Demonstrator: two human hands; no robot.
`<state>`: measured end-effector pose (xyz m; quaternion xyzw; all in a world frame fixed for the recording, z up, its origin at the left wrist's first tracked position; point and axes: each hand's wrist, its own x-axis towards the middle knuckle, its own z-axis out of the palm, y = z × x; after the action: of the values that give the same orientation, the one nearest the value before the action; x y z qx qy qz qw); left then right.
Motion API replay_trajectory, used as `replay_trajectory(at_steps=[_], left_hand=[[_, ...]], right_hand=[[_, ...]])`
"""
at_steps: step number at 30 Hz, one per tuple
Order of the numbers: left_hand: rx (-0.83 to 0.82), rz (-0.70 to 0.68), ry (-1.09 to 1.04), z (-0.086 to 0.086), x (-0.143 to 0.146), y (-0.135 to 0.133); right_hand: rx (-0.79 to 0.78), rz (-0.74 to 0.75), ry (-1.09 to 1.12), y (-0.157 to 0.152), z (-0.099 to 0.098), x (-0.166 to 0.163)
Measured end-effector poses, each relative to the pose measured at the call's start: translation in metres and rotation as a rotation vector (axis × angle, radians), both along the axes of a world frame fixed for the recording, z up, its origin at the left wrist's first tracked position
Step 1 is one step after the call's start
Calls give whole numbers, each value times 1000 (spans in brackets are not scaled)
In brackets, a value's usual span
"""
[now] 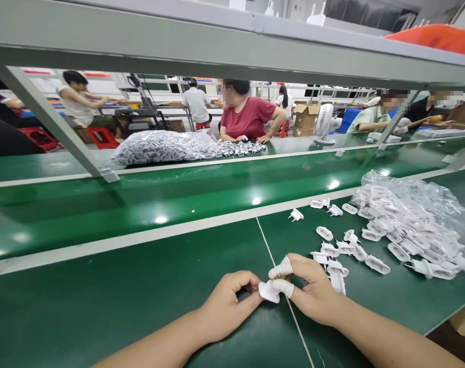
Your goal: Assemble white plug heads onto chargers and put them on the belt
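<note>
Head view: to do this well, left hand (pixel 232 306) should steady the white plug piece (pixel 268 293) by its edge while right hand (pixel 312 291) works it gently, without tilting. Left pinches piece's left edge; piece sits between both hands, over table (pixel 140 306); right's covered fingertips (pixel 283 287) clamp its other side; loose pieces (pixel 377 264), plastic bag (pixel 439 197) farther right.
</note>
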<state>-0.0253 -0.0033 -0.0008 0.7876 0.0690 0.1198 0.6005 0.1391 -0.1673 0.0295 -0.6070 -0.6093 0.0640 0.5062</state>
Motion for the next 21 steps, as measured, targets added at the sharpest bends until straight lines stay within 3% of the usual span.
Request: replay_trajectory(at_steps=[8, 15, 21], left_hand=[[-63, 16, -75, 0, -3, 0], [-19, 17, 27, 1, -2, -2], [-8, 53, -11, 2, -3, -3]], right_hand=[[26, -54, 53, -1, 5, -2], [-22, 8, 48, 0, 4, -4], [-6, 21, 60, 0, 5, -6]])
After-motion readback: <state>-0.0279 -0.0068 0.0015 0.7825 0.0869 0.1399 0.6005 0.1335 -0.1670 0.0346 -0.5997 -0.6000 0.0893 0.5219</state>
